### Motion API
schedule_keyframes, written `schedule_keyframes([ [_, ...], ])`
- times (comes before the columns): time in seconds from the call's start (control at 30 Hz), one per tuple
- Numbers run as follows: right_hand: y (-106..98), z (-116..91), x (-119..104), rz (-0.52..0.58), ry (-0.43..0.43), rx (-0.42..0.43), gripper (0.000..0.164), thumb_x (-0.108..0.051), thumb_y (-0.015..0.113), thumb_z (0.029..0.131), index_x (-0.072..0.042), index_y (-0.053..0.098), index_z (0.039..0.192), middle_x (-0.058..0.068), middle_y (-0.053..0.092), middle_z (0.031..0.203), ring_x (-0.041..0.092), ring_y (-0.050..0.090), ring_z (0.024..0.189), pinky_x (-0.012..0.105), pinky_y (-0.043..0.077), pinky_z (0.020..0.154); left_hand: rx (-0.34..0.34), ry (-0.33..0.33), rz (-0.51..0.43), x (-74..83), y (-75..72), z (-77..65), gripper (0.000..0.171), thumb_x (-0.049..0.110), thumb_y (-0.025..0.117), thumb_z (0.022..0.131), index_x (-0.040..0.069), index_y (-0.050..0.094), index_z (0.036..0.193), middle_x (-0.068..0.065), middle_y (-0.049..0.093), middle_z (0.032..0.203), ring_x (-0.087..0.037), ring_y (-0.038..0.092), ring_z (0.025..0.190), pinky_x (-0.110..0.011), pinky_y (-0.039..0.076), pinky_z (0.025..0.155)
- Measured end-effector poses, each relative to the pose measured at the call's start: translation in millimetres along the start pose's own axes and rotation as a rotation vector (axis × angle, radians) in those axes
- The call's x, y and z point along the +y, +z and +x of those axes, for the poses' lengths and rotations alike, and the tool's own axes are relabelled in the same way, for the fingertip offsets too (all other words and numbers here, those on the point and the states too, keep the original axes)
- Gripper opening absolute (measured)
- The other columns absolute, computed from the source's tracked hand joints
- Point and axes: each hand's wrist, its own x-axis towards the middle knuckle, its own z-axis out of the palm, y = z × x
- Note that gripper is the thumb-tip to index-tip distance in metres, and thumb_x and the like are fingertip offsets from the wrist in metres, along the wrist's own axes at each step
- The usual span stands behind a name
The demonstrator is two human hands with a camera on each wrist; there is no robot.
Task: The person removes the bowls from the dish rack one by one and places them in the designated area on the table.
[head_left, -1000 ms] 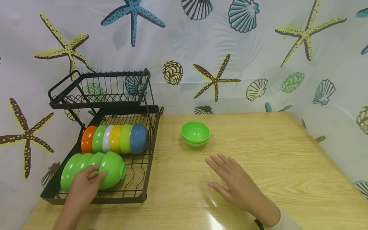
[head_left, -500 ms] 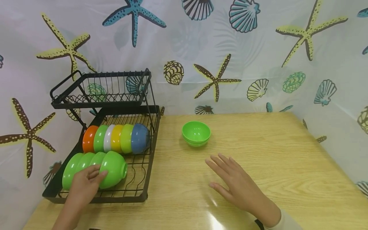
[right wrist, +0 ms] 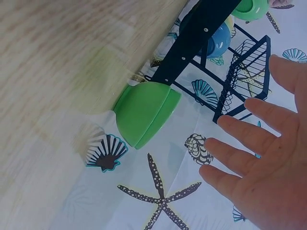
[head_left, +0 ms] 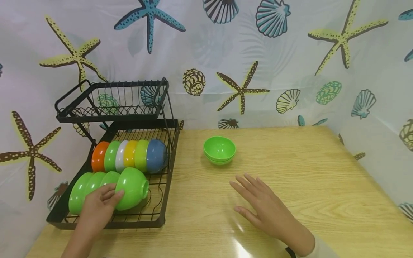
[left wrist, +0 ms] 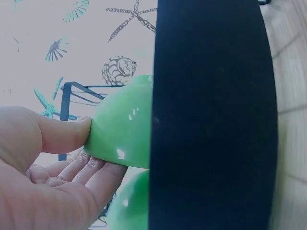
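Note:
My left hand point(head_left: 100, 206) pinches the rim of a green bowl point(head_left: 131, 189) at the front of the black dish rack point(head_left: 135, 225). In the left wrist view the thumb lies on the outside of this bowl point(left wrist: 120, 124), the other fingers at its rim, and a dark strip hides its right part. More green bowls point(head_left: 77, 193) stand on edge in a row just left of it. My right hand point(head_left: 262, 206) hovers over the table with straight fingers, holding nothing. Beyond it, two nested green bowls point(head_left: 219, 148) sit upright on the wooden table point(head_left: 290, 161).
Behind the green row, the rack holds several coloured bowls on edge, from an orange bowl point(head_left: 99, 156) to a blue bowl point(head_left: 156, 156). An upper wire basket point(head_left: 113, 111) overhangs the rack's rear. A patterned curtain point(head_left: 206, 46) hangs behind and beside the table.
The held green bowl has shifted slightly up and to the right, apart from the row at its left. My left hand moved along with it. The right hand stays where it was.

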Motion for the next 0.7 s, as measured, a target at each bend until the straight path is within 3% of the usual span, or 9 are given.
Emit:
schedule_keyframes([
  [0.2, 1, -1, 0, 0.002, 0.007, -0.009, 0.058, -0.041, 0.060, 0.093, -0.015, 0.045, 0.143, 0.010, 0.047, 0.144, 0.036, 0.042, 0.132, 0.059, 0.035, 0.105, 0.022, 0.046, 0.007, 9.1, 5.8, -7.6, 0.065, 0.038, 0.053, 0.098, -0.006, 0.036, 0.143, -0.032, 0.042, 0.140, -0.046, 0.044, 0.127, -0.054, 0.043, 0.101],
  [0.37, 2, -2, 0, 0.005, 0.002, -0.010, 0.057, -0.041, 0.060, 0.093, -0.014, 0.046, 0.142, 0.011, 0.048, 0.143, 0.037, 0.043, 0.131, 0.059, 0.037, 0.104, 0.056, 0.119, 0.043, 17.3, 10.1, -15.3, 0.052, 0.031, 0.053, 0.099, -0.002, 0.043, 0.139, -0.028, 0.053, 0.132, -0.040, 0.055, 0.117, -0.043, 0.053, 0.091],
  [0.5, 2, -2, -1, 0.007, 0.018, -0.025, 0.058, -0.040, 0.061, 0.093, -0.015, 0.046, 0.142, 0.010, 0.048, 0.143, 0.036, 0.043, 0.132, 0.058, 0.035, 0.106, 0.098, 0.241, 0.060, 23.0, 14.3, -22.0, 0.039, 0.021, 0.055, 0.099, 0.000, 0.051, 0.131, -0.023, 0.062, 0.121, -0.032, 0.062, 0.107, -0.029, 0.056, 0.081],
  [0.7, 3, -2, 0, 0.008, 0.023, -0.030, 0.058, -0.041, 0.061, 0.093, -0.015, 0.046, 0.143, 0.009, 0.048, 0.144, 0.036, 0.042, 0.133, 0.058, 0.034, 0.107, 0.158, 0.504, 0.080, 27.8, 23.1, -31.6, 0.025, 0.004, 0.059, 0.094, 0.004, 0.061, 0.119, -0.013, 0.070, 0.107, -0.003, 0.064, 0.091, -0.017, 0.055, 0.072],
])
